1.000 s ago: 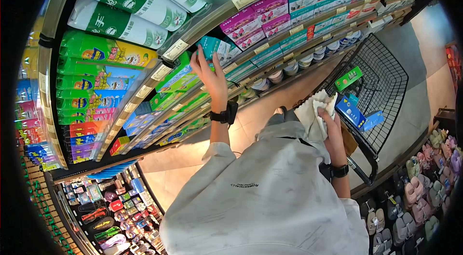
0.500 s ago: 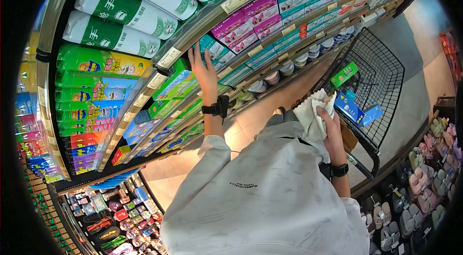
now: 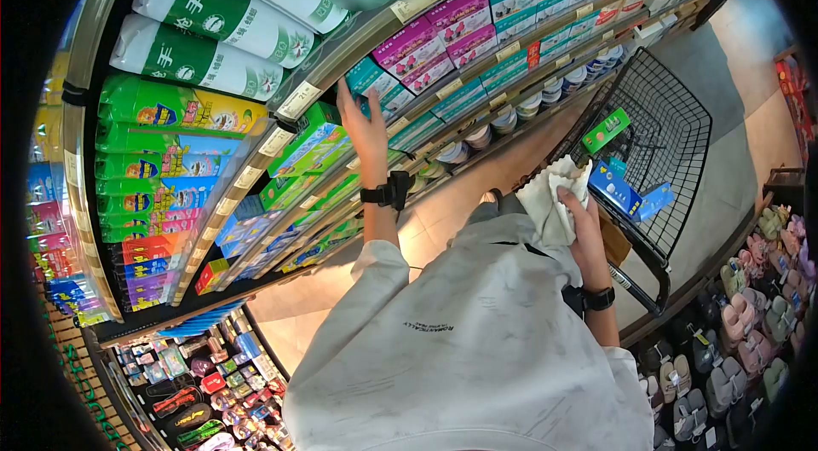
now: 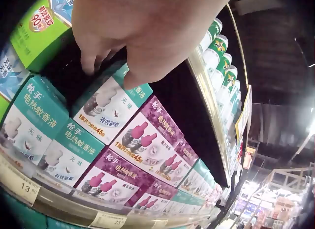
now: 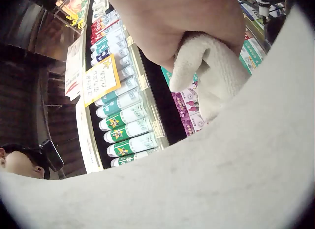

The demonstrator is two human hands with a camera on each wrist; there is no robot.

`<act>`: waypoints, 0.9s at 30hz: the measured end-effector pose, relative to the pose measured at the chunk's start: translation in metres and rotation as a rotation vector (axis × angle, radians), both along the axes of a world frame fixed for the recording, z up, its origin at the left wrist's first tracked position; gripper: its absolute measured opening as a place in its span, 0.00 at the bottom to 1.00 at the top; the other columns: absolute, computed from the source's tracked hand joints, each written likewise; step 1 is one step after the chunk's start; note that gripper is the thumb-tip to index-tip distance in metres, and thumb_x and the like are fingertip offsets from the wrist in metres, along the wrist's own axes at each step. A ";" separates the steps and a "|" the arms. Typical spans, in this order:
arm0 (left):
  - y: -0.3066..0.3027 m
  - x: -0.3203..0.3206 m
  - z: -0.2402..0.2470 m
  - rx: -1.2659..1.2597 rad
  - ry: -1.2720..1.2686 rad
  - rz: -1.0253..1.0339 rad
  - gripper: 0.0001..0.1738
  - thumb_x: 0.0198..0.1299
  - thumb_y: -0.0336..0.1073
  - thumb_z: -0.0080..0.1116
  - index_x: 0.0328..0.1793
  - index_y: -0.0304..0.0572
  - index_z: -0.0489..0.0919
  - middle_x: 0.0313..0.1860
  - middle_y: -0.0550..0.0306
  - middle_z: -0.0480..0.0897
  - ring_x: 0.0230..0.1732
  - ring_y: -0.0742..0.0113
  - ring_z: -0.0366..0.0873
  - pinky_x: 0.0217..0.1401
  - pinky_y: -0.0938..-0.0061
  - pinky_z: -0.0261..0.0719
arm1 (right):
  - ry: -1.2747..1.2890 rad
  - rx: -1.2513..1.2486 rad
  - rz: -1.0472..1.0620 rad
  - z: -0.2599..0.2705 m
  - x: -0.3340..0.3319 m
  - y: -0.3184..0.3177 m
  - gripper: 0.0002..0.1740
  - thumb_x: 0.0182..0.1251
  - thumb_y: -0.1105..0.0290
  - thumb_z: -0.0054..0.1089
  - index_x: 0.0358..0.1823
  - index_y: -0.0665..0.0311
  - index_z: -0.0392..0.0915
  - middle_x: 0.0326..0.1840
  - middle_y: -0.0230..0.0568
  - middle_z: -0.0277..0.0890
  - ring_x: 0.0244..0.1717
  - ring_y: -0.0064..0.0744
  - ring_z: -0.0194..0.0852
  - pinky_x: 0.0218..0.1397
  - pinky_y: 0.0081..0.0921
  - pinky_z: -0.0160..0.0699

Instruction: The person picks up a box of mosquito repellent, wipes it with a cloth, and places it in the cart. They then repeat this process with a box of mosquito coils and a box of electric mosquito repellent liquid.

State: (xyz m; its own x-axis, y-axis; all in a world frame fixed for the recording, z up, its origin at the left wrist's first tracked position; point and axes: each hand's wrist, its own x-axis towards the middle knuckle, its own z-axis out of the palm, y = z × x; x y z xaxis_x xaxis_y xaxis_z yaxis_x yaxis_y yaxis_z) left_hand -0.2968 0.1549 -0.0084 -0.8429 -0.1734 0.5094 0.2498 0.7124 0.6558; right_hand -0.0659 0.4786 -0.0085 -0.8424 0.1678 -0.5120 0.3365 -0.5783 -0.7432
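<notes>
My left hand (image 3: 367, 132) is at the shelf, fingers and thumb at either side of a teal-and-white mosquito repellent liquid box (image 4: 108, 103). That box sits atop the front stack, with a teal box (image 4: 71, 152) below it and purple boxes (image 4: 150, 133) to its right in the left wrist view. The fingers' far ends are partly hidden behind the box. Low in front of my body, my right hand (image 3: 582, 228) grips a bunched white cloth (image 3: 550, 195). A fold of the cloth hangs from the fist in the right wrist view.
A black wire shopping cart (image 3: 694, 140) stands to the right, holding a green box (image 3: 606, 130) and blue boxes (image 3: 615, 188). White-green spray cans (image 3: 200, 54) line the upper shelf. Price-tag rails (image 3: 298, 99) edge the shelves. Slippers (image 3: 724, 383) hang at lower right.
The teal box, earlier tilted in my left hand, now sits squarely on the stack. The left hand has shifted slightly left and its fingers stay at the box. The right hand keeps the cloth.
</notes>
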 end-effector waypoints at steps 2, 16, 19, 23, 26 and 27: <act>0.005 0.001 -0.003 0.089 -0.032 0.016 0.35 0.76 0.39 0.55 0.83 0.32 0.57 0.73 0.29 0.69 0.74 0.42 0.69 0.67 0.51 0.79 | -0.001 0.010 -0.009 0.001 0.000 0.000 0.27 0.73 0.63 0.63 0.67 0.68 0.70 0.60 0.37 0.77 0.58 0.28 0.77 0.64 0.28 0.74; -0.010 0.000 -0.031 -0.046 -0.167 0.092 0.37 0.71 0.34 0.61 0.81 0.28 0.59 0.60 0.29 0.80 0.61 0.42 0.81 0.55 0.56 0.84 | -0.025 0.036 -0.043 -0.002 0.004 -0.010 0.25 0.72 0.62 0.64 0.65 0.68 0.73 0.57 0.37 0.80 0.56 0.28 0.79 0.62 0.28 0.76; -0.020 -0.001 -0.052 0.040 -0.089 -0.012 0.35 0.71 0.35 0.62 0.78 0.28 0.62 0.58 0.30 0.81 0.59 0.40 0.80 0.54 0.55 0.84 | -0.063 0.063 -0.004 -0.008 0.008 -0.008 0.25 0.70 0.61 0.66 0.63 0.68 0.75 0.53 0.36 0.82 0.48 0.28 0.82 0.56 0.28 0.79; 0.011 0.022 -0.025 -0.139 0.178 0.157 0.23 0.73 0.35 0.60 0.67 0.26 0.73 0.53 0.38 0.80 0.49 0.43 0.80 0.54 0.57 0.80 | -0.070 0.064 -0.080 -0.005 0.005 -0.006 0.24 0.71 0.62 0.65 0.63 0.67 0.76 0.54 0.34 0.81 0.53 0.23 0.78 0.57 0.24 0.75; 0.012 0.057 -0.025 -0.174 0.126 0.020 0.13 0.74 0.32 0.57 0.56 0.27 0.76 0.45 0.43 0.77 0.42 0.48 0.79 0.47 0.55 0.76 | -0.032 0.393 -0.341 -0.027 0.023 0.031 0.24 0.75 0.59 0.63 0.64 0.65 0.74 0.55 0.34 0.79 0.52 0.21 0.75 0.55 0.22 0.75; -0.002 0.062 -0.042 -0.274 0.124 -0.098 0.10 0.74 0.30 0.56 0.53 0.29 0.76 0.43 0.44 0.76 0.40 0.49 0.78 0.44 0.55 0.75 | -0.041 0.405 -0.555 -0.017 0.025 0.039 0.23 0.76 0.58 0.62 0.63 0.65 0.74 0.53 0.35 0.78 0.51 0.21 0.74 0.53 0.22 0.74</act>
State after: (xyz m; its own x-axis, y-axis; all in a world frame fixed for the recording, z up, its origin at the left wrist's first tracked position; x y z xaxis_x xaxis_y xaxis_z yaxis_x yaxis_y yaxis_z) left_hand -0.2346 0.1531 -0.0505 -0.7770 0.0632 0.6263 0.3919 0.8272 0.4027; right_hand -0.0413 0.5179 -0.0259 -0.5573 0.7540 -0.3476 0.1035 -0.3523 -0.9302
